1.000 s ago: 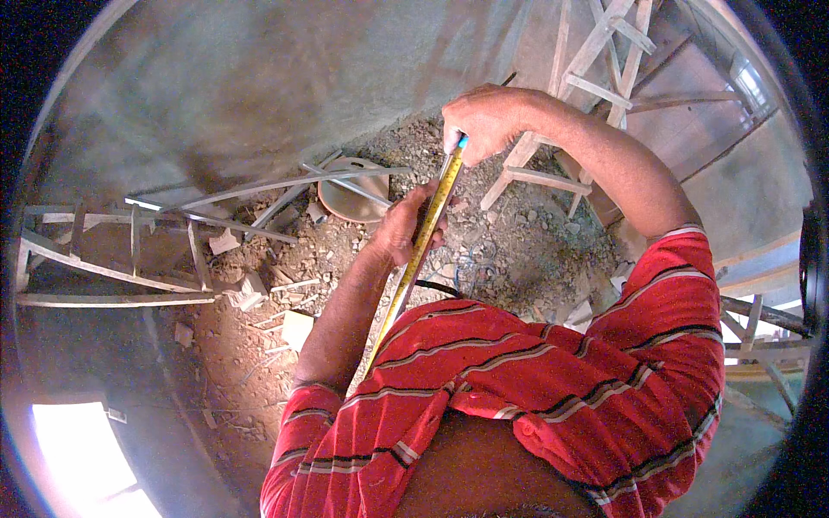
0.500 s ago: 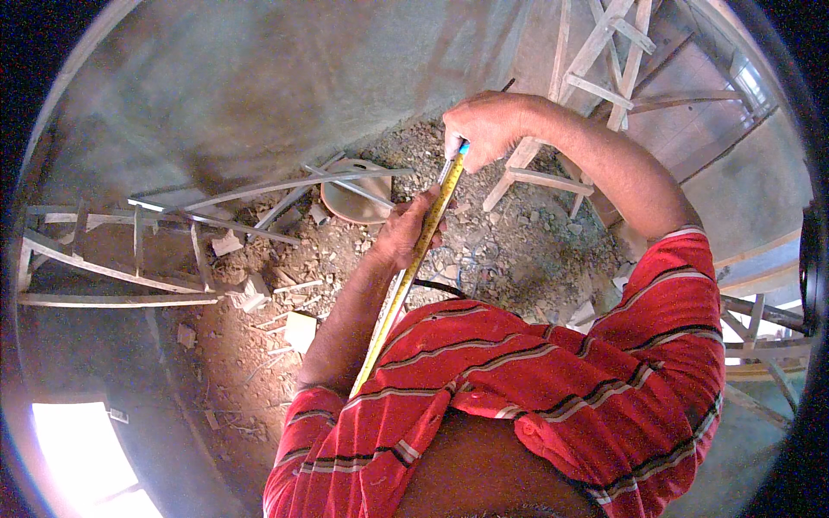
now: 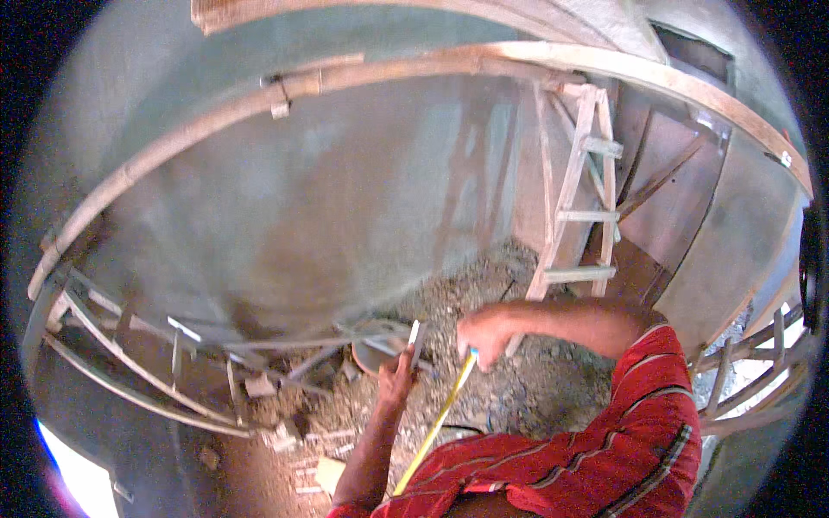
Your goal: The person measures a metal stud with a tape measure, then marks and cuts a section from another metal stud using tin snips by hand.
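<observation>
In the head view my left hand is closed round a pale metal bar, which stands out above my fingers. To its right my right hand grips a tape measure at its blue part; my fingers hide most of that. The yellow tape blade runs from there down and left to my red striped shirt, apart from the bar. The blade's far end is hidden at my body.
A wooden ladder leans at the back right. A long curved timber rail crosses high up along the grey wall. Wooden frames lie at the left, with more at the right. A round basin sits among rubble.
The view has tilted up, bringing the rail and wall into sight. My left hand has moved the bar away from the tape, leftward; my right hand still holds the tape measure.
</observation>
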### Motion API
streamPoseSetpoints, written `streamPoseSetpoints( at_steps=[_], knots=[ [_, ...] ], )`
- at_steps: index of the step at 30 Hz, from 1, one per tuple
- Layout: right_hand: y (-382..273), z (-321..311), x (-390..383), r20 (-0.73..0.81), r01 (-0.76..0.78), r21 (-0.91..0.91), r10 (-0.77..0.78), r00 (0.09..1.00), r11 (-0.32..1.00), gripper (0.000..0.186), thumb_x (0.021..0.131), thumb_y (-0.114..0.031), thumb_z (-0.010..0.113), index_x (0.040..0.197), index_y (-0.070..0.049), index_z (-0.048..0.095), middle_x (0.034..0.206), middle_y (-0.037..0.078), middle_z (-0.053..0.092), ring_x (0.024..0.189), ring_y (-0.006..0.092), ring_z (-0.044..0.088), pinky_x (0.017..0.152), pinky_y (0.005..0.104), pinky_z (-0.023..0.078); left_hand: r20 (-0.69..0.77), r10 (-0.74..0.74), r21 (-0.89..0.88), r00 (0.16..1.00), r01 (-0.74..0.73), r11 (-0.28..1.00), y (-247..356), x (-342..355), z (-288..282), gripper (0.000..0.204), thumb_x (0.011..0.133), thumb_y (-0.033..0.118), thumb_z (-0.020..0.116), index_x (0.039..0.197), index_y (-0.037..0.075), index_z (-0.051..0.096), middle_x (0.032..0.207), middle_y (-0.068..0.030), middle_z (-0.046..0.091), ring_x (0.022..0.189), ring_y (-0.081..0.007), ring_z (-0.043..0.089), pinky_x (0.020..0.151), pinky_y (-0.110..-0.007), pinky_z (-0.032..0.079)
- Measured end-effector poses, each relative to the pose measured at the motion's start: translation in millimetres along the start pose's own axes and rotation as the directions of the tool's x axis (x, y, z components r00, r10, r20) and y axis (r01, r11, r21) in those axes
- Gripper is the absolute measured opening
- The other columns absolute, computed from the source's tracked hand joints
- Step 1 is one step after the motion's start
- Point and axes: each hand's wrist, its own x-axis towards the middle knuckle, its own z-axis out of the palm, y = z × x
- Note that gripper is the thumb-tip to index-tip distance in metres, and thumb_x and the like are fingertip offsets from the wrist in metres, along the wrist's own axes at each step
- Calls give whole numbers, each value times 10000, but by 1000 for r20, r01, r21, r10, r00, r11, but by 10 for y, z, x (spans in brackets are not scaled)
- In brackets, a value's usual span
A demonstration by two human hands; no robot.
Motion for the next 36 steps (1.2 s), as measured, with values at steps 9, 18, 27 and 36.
streamPoseSetpoints(
  at_steps=[9,18,27,36],
  knots=[
    [881,1397,518,142,-121,82,108,984,989,265,645,-264,735,759,-30,694,663,141,654,608,273,625,567,472,488,-47,-11,25,999,12,1000,-315,87,-592,515,893,505,686,908,-9,707,771,-30,626,651,-134,561,559,-293,461],
    [1654,3847,112,430,-677,255,546,719,691,255,690,-250,720,811,-29,691,677,106,633,611,223,597,567,429,466,-51,3,55,999,0,998,-623,10,-831,491,944,479,630,850,1,692,689,-20,605,611,-116,539,553,-293,428],
    [1079,4748,-237,415,-749,568,667,618,341,281,730,-240,705,902,-20,681,773,101,646,695,218,608,643,415,471,-56,15,-86,998,-20,996,-649,-108,-1020,439,999,413,512,812,36,640,689,-24,574,596,-137,500,547,-325,425],
    [810,4926,-550,382,-671,730,736,558,130,313,770,-230,690,993,-12,671,868,96,659,780,213,618,719,402,475,144,-54,-9,988,56,998,-498,364,-81,444,995,422,519,812,37,640,687,-21,572,596,-134,499,546,-323,423]
  ],
)
